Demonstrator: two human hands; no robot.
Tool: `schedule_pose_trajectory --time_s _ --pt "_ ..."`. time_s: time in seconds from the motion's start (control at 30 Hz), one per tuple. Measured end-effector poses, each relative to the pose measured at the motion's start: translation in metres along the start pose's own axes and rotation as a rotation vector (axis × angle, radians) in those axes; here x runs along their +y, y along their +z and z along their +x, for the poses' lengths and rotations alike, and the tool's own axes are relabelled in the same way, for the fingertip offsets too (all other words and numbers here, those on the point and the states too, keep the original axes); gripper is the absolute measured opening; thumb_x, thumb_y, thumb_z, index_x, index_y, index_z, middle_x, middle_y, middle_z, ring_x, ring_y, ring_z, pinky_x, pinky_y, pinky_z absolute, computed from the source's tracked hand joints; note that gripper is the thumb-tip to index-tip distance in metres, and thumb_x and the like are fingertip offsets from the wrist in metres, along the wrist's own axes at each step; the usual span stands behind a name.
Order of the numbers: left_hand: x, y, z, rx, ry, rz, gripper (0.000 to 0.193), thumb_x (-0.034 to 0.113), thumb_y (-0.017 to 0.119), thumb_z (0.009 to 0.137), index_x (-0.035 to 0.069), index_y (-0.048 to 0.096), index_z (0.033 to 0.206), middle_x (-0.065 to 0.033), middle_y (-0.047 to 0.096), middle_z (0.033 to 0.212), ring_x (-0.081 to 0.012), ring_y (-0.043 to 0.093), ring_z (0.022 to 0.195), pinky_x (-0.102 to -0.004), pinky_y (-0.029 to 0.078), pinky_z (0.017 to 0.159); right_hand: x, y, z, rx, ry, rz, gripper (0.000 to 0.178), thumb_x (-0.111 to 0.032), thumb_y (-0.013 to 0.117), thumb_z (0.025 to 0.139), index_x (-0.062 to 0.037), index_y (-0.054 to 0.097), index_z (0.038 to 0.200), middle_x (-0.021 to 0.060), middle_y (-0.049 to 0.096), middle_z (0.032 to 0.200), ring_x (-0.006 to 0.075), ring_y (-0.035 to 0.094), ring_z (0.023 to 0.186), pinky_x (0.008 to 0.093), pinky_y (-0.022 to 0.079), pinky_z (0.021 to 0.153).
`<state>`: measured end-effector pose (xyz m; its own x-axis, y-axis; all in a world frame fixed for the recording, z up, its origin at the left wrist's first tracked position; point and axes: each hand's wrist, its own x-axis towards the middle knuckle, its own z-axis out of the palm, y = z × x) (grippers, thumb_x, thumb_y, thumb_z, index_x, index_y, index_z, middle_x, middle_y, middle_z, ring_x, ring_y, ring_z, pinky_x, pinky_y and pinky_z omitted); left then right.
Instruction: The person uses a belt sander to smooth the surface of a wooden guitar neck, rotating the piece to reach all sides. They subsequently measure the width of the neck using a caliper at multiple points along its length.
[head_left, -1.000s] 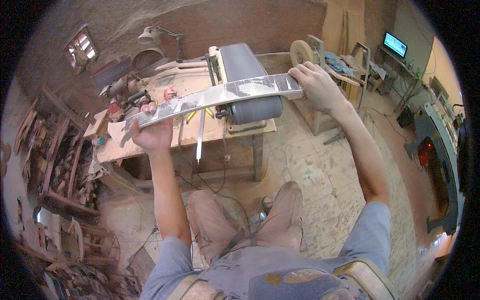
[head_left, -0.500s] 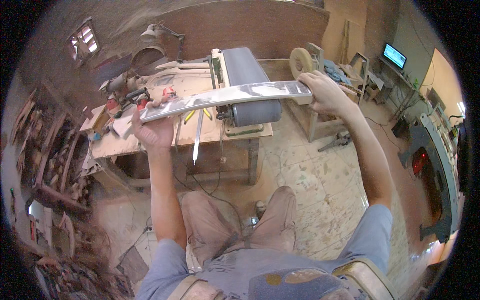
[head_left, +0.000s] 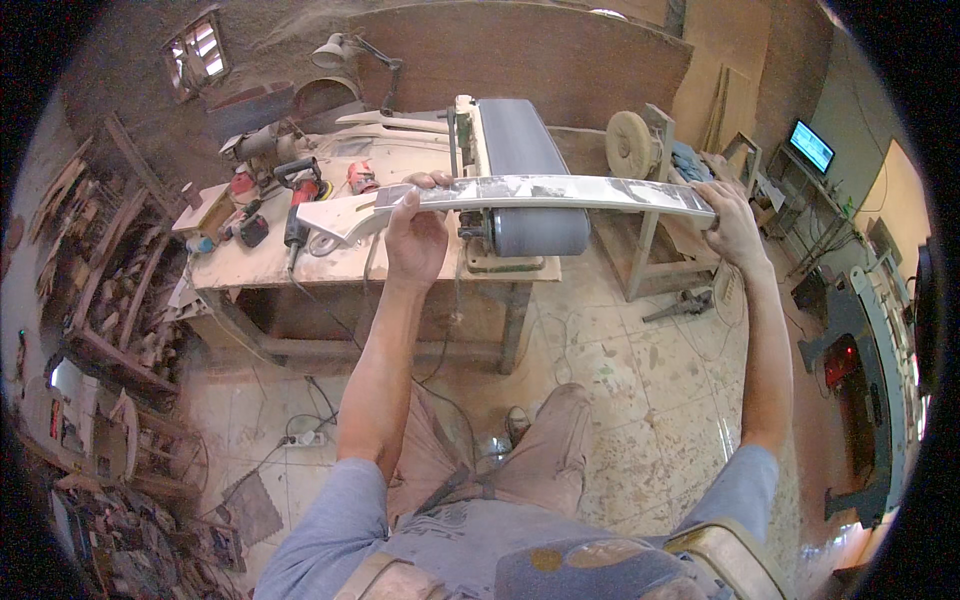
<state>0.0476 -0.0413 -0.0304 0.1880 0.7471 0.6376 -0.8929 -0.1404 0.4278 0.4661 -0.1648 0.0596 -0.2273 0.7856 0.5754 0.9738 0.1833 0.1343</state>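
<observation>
The fingers of the left hand (head_left: 415, 245) are closed around a long curved wooden strip (head_left: 580, 190), tips bent over its far edge and thumb up against the near side. At the strip's right end, the fingers of the right hand (head_left: 737, 225) are bent together over the wood; how that thumb sits, I cannot tell. The strip lies crosswise between the hands, its face patched dark and pale, with a pale forked end reaching left beyond the left hand. It passes in front of a belt sander (head_left: 520, 135), above the near roller (head_left: 540, 232); whether wood and belt touch is unclear.

The sander stands at the right side of a wooden workbench (head_left: 225, 265). To the left on that bench lies a red-and-black handheld power tool (head_left: 300, 197), and at the far side rises a desk lamp (head_left: 330, 52). Right of the sander is a pale buffing wheel (head_left: 628, 145); farther right glows a monitor (head_left: 812, 147). A power strip (head_left: 305, 438) rests on the tiled floor (head_left: 650, 400), near left.
</observation>
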Motion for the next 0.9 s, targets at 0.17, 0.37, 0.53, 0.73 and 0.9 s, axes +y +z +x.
schedule_pose_trajectory --time_s 0.17,0.37,0.53,0.73,0.9 --pt "-0.007 0.008 -0.009 0.202 0.015 0.167 0.030 0.037 0.060 0.089 0.007 0.062 0.098 -0.0065 0.065 0.098 -0.0180 0.056 0.106 -0.0356 0.038 0.096 0.013 -0.030 0.013 -0.442 0.143 0.233 0.054 0.000 0.056 0.055 0.0009 0.065 0.109 0.0230 0.066 0.096 0.0346 0.063 0.091 0.0368 0.047 0.085" --pt "-0.014 0.011 -0.005 0.225 0.008 0.137 0.033 0.038 0.061 0.085 0.008 0.063 0.099 -0.0077 0.065 0.102 -0.0175 0.056 0.105 -0.0355 0.035 0.098 0.023 -0.023 0.012 -0.318 0.064 0.134 0.052 0.001 0.059 0.060 -0.0004 0.060 0.112 0.0207 0.063 0.104 0.0355 0.059 0.099 0.0383 0.046 0.087" --pt "-0.016 0.023 -0.002 0.143 0.008 0.140 0.036 0.029 0.060 0.081 0.006 0.060 0.109 -0.0102 0.062 0.109 -0.0209 0.054 0.110 -0.0368 0.035 0.101 0.012 -0.002 -0.004 -0.096 0.086 -0.037 0.054 0.007 0.060 0.065 -0.0032 0.052 0.117 0.0167 0.056 0.118 0.0361 0.052 0.111 0.0423 0.045 0.093" --pt "-0.019 0.017 0.004 0.059 -0.058 0.017 0.038 0.021 0.058 0.078 0.006 0.057 0.113 -0.0148 0.056 0.122 -0.0264 0.050 0.119 -0.0427 0.036 0.106 0.024 0.021 -0.009 0.201 0.059 -0.193 0.055 0.007 0.061 0.069 -0.0057 0.048 0.121 0.0131 0.053 0.116 0.0339 0.049 0.114 0.0437 0.043 0.093" --pt "-0.021 0.011 0.017 -0.066 -0.082 -0.079 0.039 0.012 0.060 0.072 0.007 0.056 0.111 -0.0183 0.052 0.127 -0.0305 0.049 0.121 -0.0455 0.036 0.108 0.036 0.039 -0.018 0.422 0.098 -0.424 0.054 -0.002 0.061 0.077 -0.0120 0.044 0.127 0.0080 0.050 0.122 0.0293 0.047 0.117 0.0423 0.040 0.096"
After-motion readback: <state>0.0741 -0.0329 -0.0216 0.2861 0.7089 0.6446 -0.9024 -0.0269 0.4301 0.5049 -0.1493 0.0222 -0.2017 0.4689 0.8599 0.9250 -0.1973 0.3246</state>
